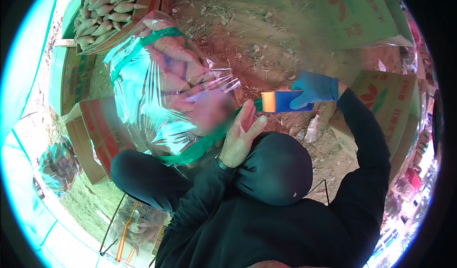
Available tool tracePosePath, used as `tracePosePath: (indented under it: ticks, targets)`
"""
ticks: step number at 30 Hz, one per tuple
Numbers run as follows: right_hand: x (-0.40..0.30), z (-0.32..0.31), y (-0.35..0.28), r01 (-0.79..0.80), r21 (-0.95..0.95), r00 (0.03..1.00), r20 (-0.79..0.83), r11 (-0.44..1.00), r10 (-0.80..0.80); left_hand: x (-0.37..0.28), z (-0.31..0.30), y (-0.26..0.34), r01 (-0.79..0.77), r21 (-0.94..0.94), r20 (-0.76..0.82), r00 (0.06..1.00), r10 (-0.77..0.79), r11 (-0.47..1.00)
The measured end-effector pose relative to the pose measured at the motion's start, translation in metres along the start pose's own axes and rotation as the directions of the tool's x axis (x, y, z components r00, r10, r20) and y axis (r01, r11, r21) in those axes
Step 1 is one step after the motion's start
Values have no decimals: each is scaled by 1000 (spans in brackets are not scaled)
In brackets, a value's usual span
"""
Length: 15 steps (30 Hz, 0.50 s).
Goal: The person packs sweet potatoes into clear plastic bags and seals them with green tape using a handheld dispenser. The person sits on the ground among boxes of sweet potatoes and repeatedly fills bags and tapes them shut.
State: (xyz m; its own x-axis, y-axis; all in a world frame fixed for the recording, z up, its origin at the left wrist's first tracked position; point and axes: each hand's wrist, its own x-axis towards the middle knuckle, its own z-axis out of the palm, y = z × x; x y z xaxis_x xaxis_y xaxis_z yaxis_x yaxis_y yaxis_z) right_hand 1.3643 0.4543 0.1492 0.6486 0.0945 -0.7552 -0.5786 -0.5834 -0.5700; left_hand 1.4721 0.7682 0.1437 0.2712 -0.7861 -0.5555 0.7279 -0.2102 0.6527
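Note:
A clear plastic bag (142,79) of large sweet potatoes (178,55) lies before me. Green tape (200,148) runs along its near side, and another green band crosses its far side. In my right hand (316,89), which wears a blue knitted glove, is a blue and orange tape dispenser (282,101). A green strip reaches from the dispenser's orange end toward the bag and passes behind my left fingers. My bare left hand (241,136) is beside the bag's near right corner, thumb apart from the fingers. Whether it touches the strip is hidden. A blurred patch covers part of the bag.
At the upper left, an open carton holds many sweet potatoes (107,14). Cardboard boxes stand left (103,136) and right (375,104), with another box (357,14) at the upper right. Filled bags (59,164) sit at the lower left. Dry litter covers the dirt floor (250,50).

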Motion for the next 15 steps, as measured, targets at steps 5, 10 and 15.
tracePosePath:
  ticks: [5, 10, 15]
  targets:
    - [-24, -15, 4, -62, -172, 997, -63, 983, 52, 2, -1, -7, -15, 79, -29, 999, 17, 997]
    - [36, 11, -35, -109, -395, 985, -164, 912, 47, 14, 6, -10, -46, 247, -66, 996, 65, 968]
    - [139, 89, -56, 59, -476, 973, -170, 878, -157, 30, 14, -19, 3, 357, -256, 962, 95, 934]
